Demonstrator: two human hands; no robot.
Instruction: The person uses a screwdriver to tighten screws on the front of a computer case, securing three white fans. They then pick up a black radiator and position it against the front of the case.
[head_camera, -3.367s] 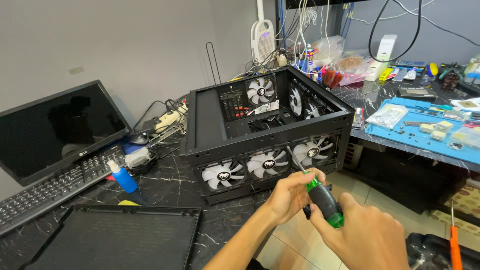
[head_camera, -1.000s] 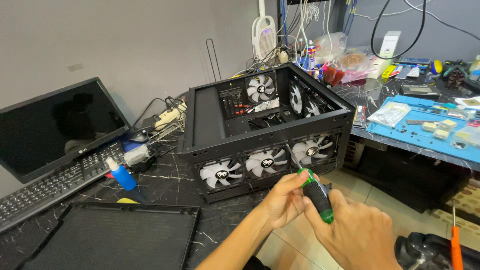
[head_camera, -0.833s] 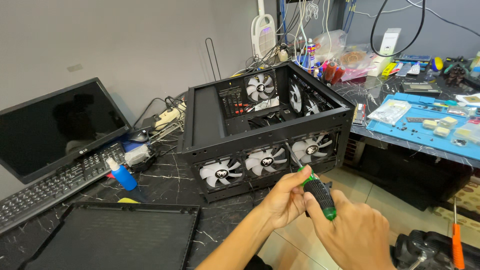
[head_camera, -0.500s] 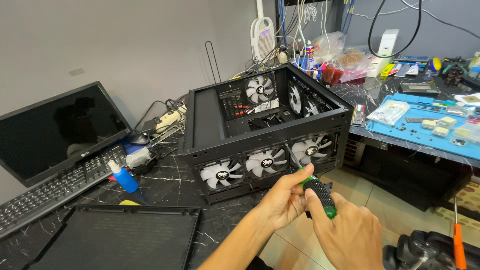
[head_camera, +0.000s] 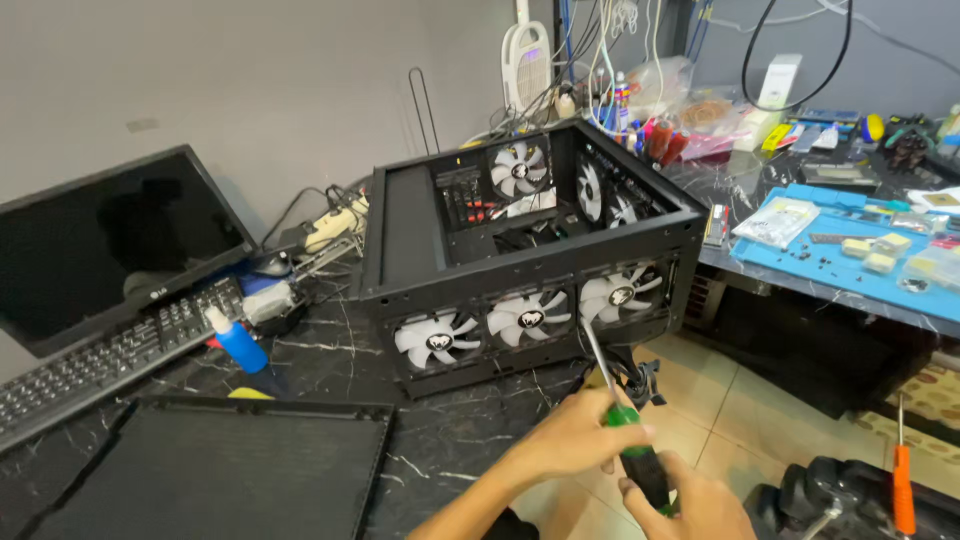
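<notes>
Gripping a screwdriver (head_camera: 625, 440) with both hands, the person is working at the near face of a black case (head_camera: 520, 255). Right hand (head_camera: 690, 505) is wrapping closed around the butt of the black-and-green handle at the bottom edge of view; left hand (head_camera: 580, 435) is closing its fingers on the handle's green upper part, just above the right. Shaft is angling up and left, tip sitting at the case's front between the middle fan (head_camera: 527, 317) and the right fan (head_camera: 618, 296); whether the tip is seated in a screw, cannot tell. Case is lying on its side on a dark marble table (head_camera: 340, 350), open top showing more fans inside. A third fan (head_camera: 436, 338) is sitting at the left of the front row. Near left, a black mesh panel (head_camera: 200, 470) is lying flat on the table. Beyond it, a blue bottle (head_camera: 238, 340) is standing beside a keyboard (head_camera: 90, 365), with a dark monitor (head_camera: 110, 240) behind. Far right, a blue mat (head_camera: 850, 250) is carrying small parts on a second bench. An orange-handled tool (head_camera: 902, 480) is lying at the bottom right.
</notes>
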